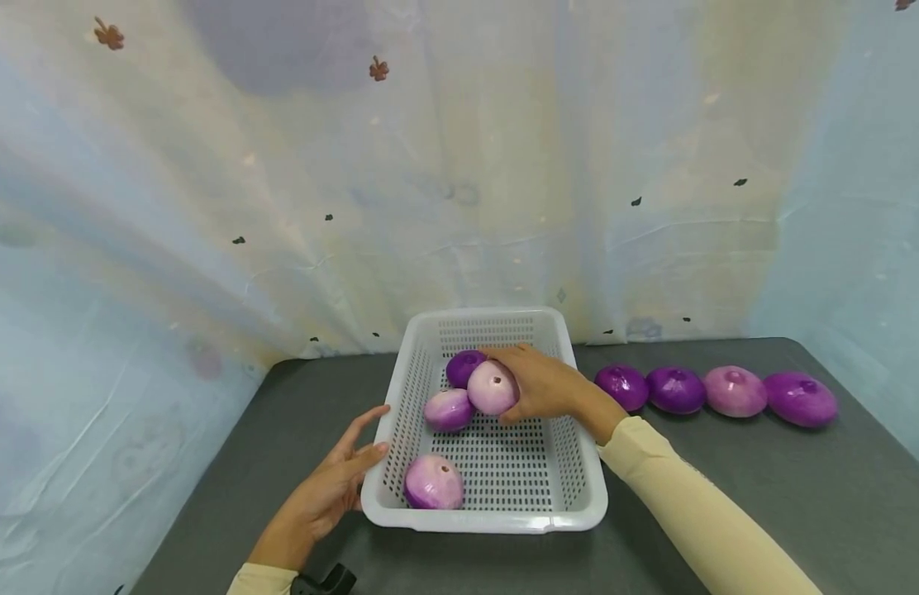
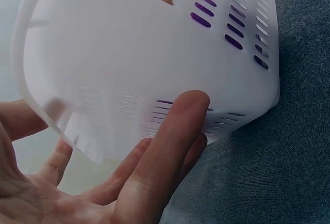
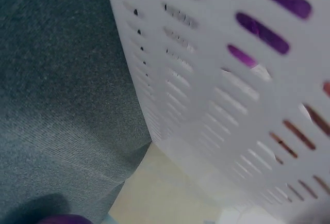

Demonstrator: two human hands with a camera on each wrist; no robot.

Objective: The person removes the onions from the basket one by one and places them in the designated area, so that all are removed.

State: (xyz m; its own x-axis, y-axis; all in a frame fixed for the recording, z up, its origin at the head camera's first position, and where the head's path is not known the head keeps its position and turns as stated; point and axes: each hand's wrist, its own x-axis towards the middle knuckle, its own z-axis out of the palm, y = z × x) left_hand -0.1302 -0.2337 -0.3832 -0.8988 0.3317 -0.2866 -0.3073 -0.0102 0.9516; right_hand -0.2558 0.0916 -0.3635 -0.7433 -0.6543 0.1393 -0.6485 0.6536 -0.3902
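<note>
A white perforated plastic basket sits on the dark table. Inside it, my right hand grips a pale pink-purple onion, fingers over its top and thumb low on its near side. Close by are a dark purple onion and a two-toned onion; another pale onion lies in the near left corner. My left hand touches the basket's left side with spread fingers, the fingertips at the rim and along the outer wall. The right wrist view shows only the basket's outer wall, hiding that hand.
Right of the basket, several glossy onions stand in a row, from a dark purple one to a bright purple one. A patterned curtain hangs behind the table. A black strap device is at my left wrist.
</note>
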